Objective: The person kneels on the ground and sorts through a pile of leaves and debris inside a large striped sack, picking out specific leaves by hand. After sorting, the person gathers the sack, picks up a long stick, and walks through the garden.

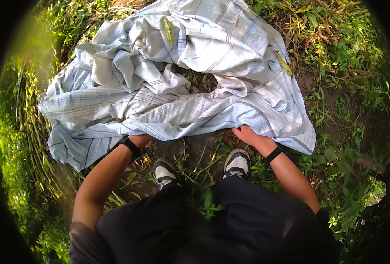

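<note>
A large crumpled cloth sheet (228, 49), pale blue and white with dark stripes, lies spread on the ground before me. A gap near its middle shows soil and leaves. Both my hands are at its near edge. My left hand (141, 140) reaches under the edge left of centre, and the cloth hides its fingers. To the right, my right hand (246, 134) is at the same edge, its fingertips tucked beneath the fabric. Dark bands circle both wrists. One yellowish leaf (169, 34) rests on the upper part of the cloth, another (282, 63) near its right side.
My shoes (238, 162) stand on bare soil and weeds just below the cloth. Long plant stalks (33, 148) lie along the left. Green weeds (350, 59) and dry leaves cover the ground at right. A small leafy plant (209, 206) shows between my legs.
</note>
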Demonstrator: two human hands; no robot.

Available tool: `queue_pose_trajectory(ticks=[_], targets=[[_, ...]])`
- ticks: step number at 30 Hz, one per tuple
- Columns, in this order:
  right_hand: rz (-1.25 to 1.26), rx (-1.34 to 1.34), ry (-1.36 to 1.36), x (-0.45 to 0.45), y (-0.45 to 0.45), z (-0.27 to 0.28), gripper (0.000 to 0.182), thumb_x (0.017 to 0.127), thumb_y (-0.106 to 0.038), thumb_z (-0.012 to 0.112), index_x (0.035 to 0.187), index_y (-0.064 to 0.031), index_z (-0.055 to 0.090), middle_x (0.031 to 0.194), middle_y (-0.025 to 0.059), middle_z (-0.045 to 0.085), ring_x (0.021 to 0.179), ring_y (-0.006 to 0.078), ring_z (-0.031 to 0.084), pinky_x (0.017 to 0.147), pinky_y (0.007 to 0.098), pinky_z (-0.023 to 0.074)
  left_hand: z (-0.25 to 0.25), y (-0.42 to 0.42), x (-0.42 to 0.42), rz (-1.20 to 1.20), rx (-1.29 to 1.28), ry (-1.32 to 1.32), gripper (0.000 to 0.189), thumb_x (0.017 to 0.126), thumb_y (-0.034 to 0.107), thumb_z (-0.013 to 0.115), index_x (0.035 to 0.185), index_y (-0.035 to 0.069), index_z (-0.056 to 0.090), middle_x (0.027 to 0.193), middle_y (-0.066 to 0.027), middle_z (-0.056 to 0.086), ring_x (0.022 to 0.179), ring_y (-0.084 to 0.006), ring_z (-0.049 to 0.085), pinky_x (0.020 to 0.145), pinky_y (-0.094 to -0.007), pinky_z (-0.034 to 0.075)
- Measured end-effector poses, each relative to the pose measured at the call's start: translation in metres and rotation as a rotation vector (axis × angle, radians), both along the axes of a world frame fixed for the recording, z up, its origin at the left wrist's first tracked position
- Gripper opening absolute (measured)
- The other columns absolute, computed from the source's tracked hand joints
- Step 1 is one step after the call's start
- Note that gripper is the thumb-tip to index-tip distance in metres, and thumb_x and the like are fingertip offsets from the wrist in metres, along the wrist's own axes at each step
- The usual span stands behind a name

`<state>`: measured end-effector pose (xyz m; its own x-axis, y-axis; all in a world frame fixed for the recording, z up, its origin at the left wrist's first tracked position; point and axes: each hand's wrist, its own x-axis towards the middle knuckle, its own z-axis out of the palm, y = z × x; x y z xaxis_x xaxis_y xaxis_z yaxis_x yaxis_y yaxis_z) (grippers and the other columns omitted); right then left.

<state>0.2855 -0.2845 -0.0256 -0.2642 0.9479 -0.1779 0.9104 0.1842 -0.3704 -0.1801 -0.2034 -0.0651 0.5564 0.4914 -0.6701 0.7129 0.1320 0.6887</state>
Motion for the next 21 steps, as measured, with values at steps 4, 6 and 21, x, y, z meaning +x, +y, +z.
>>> queue_pose_trajectory(ticks=[4, 6, 21], targets=[[-0.043, 0.109, -0.262, 0.015, 0.025, -0.029, 0.049, 0.085, -0.032, 0.069, 0.125, -0.0035, 0.069, 0.130, 0.0223, 0.066, 0.127, 0.0378, 0.059, 0.110, 0.0481, 0.0438, 0.008, 0.026, 0.027, -0.049, 0.247, 0.011, 0.050, 0.104, 0.035, 0.053, 0.145, 0.006, 0.054, 0.151, -0.0164, 0.053, 0.142, -0.0307, 0.046, 0.121, -0.0415, 0.032], [0.304, 0.565, -0.734, 0.025, 0.042, -0.017, 0.025, 0.082, -0.020, 0.066, 0.102, -0.0081, 0.076, 0.097, 0.0118, 0.072, 0.084, 0.0284, 0.071, 0.082, 0.0446, 0.0573, 0.011, 0.039, 0.039, -0.049, 0.334, 0.024, 0.051, 0.104, 0.036, 0.052, 0.145, 0.006, 0.053, 0.151, -0.0163, 0.053, 0.142, -0.0306, 0.047, 0.120, -0.0414, 0.032], [-0.250, 0.133, 0.133, 0.005, 0.075, -0.022, 0.043, 0.102, -0.033, 0.054, 0.139, -0.0115, 0.059, 0.144, 0.0100, 0.057, 0.132, 0.0265, 0.055, 0.113, 0.0468, 0.0429, 0.049, 0.055, 0.051, -0.012, -0.022, -0.021, 0.055, 0.107, 0.040, 0.046, 0.147, 0.003, 0.051, 0.151, -0.0160, 0.053, 0.138, -0.0304, 0.050, 0.118, -0.0408, 0.036]])
